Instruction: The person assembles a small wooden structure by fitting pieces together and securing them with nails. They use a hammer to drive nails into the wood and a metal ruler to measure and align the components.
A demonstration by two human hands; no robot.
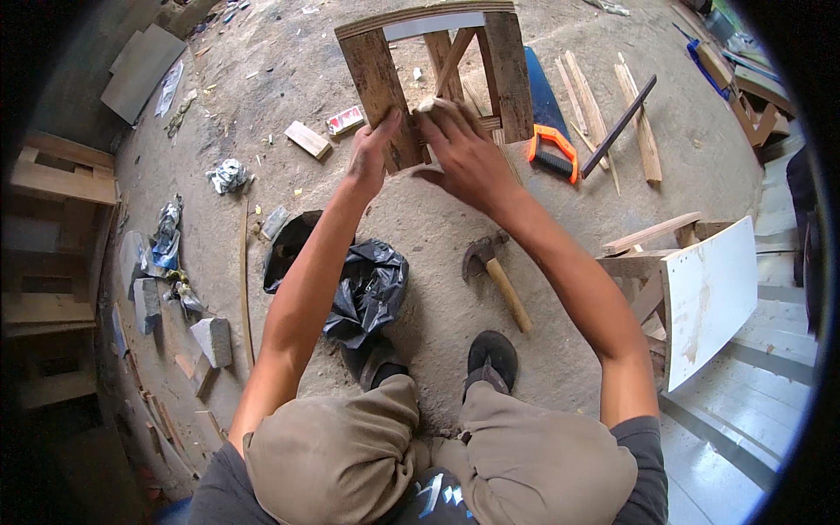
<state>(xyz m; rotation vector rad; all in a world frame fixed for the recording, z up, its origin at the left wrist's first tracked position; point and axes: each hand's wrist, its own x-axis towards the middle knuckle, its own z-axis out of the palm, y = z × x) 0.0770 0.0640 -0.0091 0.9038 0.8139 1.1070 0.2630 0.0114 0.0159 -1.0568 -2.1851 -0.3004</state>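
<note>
A small wooden stool frame [507, 74] stands tilted in front of me, its layered top edge farthest away and its legs toward me. My left hand [372, 157] is closed on its left leg, thumb along the wood. Over the lower crosspiece lies my right hand [464, 162], its fingers bent onto the frame and its thumb pointing left. A small pale spot shows at its fingertips; I cannot make out what it is. The claw hammer [500, 282] rests on the ground between my right forearm and my feet. Beside the right leg lies a handsaw [553, 156] with an orange and black handle.
Wood strips [634, 118] and a dark metal bar [619, 127] lie at the right. A white-topped wooden piece [710, 297] stands nearer. Black plastic bags [372, 289] sit by my left foot. Wood block [308, 138], small box [345, 120], stones [212, 341] and scraps litter the left.
</note>
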